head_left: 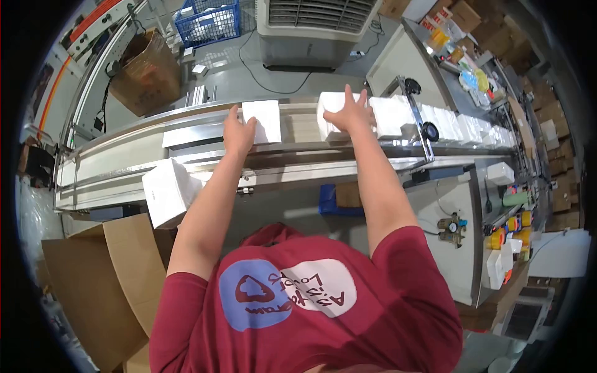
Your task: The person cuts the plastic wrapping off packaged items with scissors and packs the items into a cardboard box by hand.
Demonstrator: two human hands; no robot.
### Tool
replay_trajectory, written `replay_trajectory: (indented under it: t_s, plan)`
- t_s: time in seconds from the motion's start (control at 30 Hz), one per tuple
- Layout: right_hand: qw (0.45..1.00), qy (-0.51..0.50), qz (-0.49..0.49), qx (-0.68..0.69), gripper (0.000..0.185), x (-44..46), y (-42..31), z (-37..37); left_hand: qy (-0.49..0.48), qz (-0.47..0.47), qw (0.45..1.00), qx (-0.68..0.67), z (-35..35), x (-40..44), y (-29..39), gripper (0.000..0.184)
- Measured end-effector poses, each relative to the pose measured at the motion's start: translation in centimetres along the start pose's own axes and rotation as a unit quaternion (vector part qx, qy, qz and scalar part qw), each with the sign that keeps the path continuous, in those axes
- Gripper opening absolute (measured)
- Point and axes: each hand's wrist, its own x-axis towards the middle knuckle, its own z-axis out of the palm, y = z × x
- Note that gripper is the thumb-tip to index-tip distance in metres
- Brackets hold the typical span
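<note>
My left hand (239, 132) is beside the left edge of a white box (266, 121) on the conveyor belt (298, 118). Its thumb and fingers are apart, and I cannot tell whether they touch the box. Farther right, my right hand (353, 115) spreads its fingers over another white box (330, 127), the thumb in front of its face. A third white box (388, 118) sits just right of that hand. Near my left forearm, a white box (166, 193) stands tilted at the conveyor's near edge.
More white boxes (441, 123) line the belt beyond a metal bracket with black knobs (429, 131). An open cardboard carton (93, 286) is at lower left. Across the conveyor are an air cooler (311, 43), a blue crate (208, 25) and a large brown carton (146, 74).
</note>
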Motion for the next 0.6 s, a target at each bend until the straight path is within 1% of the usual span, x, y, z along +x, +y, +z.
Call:
replay_trajectory:
  t_s: [0.03,0.1,0.13,0.17,0.2,0.23,0.27,0.3,0.33,0.37,0.43,0.5,0.53,0.6]
  plan:
    - [1.000,-0.002,0.004,-0.002,0.105,-0.3,0.2,-0.9,0.016,0.016,1.000,-0.017,-0.3,0.0,0.1,0.060]
    - [0.996,0.034,-0.055,0.060,0.113,2.1,3.1,-0.4,0.083,0.078,0.993,-0.044,-1.2,-1.3,0.8,0.056]
    - [0.991,0.069,-0.093,0.065,0.112,3.7,4.6,0.4,0.115,0.104,0.986,-0.058,-1.7,-2.5,1.3,0.054]
    - [0.969,0.013,-0.108,0.222,0.110,3.5,5.1,-0.5,0.125,0.120,0.983,-0.067,-2.2,-3.7,2.3,0.053]
    - [0.919,-0.045,-0.116,0.375,0.108,2.6,5.5,-1.6,0.132,0.137,0.979,-0.073,-3.1,-5.1,3.7,0.052]
    - [0.840,-0.101,-0.122,0.519,0.105,1.7,5.7,-2.4,0.142,0.157,0.974,-0.078,-3.7,-6.1,5.0,0.051]
    - [0.780,-0.141,-0.128,0.597,0.096,0.9,6.0,-3.0,0.096,0.151,0.975,-0.131,-4.1,-7.0,6.0,0.051]
    - [0.729,-0.183,-0.130,0.647,0.085,-0.3,6.2,-3.5,0.049,0.147,0.971,-0.183,-4.4,-7.8,6.9,0.051]
    - [0.661,-0.203,-0.133,0.710,0.078,-0.3,6.6,-2.3,0.001,0.144,0.962,-0.233,-4.3,-8.6,7.6,0.051]
    - [0.587,-0.223,-0.137,0.766,0.073,-0.2,6.4,-0.9,-0.043,0.120,0.949,-0.287,-4.1,-9.1,8.2,0.052]
    - [0.498,-0.203,-0.213,0.816,0.070,-4.1,3.8,0.2,-0.128,0.074,0.911,-0.385,-4.1,-9.5,9.2,0.053]
    - [0.310,-0.300,-0.267,0.862,0.070,-5.6,1.3,2.4,-0.186,0.072,0.893,-0.404,-4.7,-9.7,9.7,0.059]
    - [0.269,-0.330,-0.283,0.860,0.068,-6.8,0.2,2.9,-0.170,0.083,0.868,-0.459,-5.5,-10.0,10.6,0.065]
    - [0.294,-0.348,-0.222,0.862,0.068,-7.4,-1.4,3.2,-0.151,0.064,0.885,-0.436,-7.0,-10.1,10.4,0.067]
